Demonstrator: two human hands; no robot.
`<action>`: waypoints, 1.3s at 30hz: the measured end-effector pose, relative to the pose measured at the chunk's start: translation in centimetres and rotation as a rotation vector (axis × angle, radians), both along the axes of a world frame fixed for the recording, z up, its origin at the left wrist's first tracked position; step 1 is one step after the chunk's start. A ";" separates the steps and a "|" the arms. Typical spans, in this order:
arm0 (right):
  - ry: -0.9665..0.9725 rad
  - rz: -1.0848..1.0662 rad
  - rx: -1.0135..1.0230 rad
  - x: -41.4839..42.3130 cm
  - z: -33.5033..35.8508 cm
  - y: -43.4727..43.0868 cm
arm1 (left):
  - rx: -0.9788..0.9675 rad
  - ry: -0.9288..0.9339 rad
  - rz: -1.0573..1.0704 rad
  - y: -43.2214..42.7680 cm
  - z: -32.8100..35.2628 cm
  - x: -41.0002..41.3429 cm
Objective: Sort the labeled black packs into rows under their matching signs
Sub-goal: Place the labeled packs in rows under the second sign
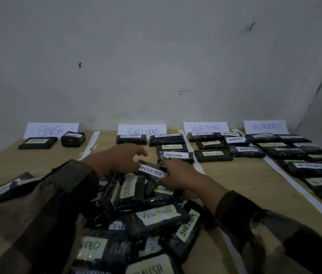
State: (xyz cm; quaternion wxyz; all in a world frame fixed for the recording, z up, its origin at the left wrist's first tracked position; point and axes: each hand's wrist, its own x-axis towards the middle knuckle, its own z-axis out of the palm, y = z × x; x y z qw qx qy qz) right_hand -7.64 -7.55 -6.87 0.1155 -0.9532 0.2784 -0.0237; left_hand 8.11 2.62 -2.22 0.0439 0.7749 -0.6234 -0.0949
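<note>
Table (235, 175): tan wood, split by white paper strips (92, 142)
Wall (156, 56): grey, scuffed
Left hand (119, 158): pinches EXCLUDED pack (152, 169)
Right hand (176, 175): grips same pack

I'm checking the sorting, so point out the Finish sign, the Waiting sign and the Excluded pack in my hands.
FINISH sign (52, 129), head view, middle of the paper.
WAITING sign (205, 127), head view, middle of the paper.
held EXCLUDED pack (152, 171), head view, its white label.

Layout of the table (241, 175). Signs stand along its far edge against the wall (156, 56) (left to right: FINISH sign (51, 129), EXCLUDED sign (142, 130), WAITING sign (205, 127), ON PROGRESS sign (266, 126)). Rows of packs (213, 155) lie before each, paper strips (294, 186) between columns, a heap (156, 216) nearest.
</note>
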 end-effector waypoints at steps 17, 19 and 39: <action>-0.269 0.195 -0.314 1.3 3.7 -0.7 | -0.310 0.446 0.202 0.7 1.6 3.2; -0.243 0.197 -0.374 2.5 4.1 -1.2 | -0.295 0.499 0.248 0.7 1.8 3.8; -0.012 0.157 -0.195 14.3 0.7 -6.3 | -0.098 -0.001 0.366 0.8 -1.5 12.3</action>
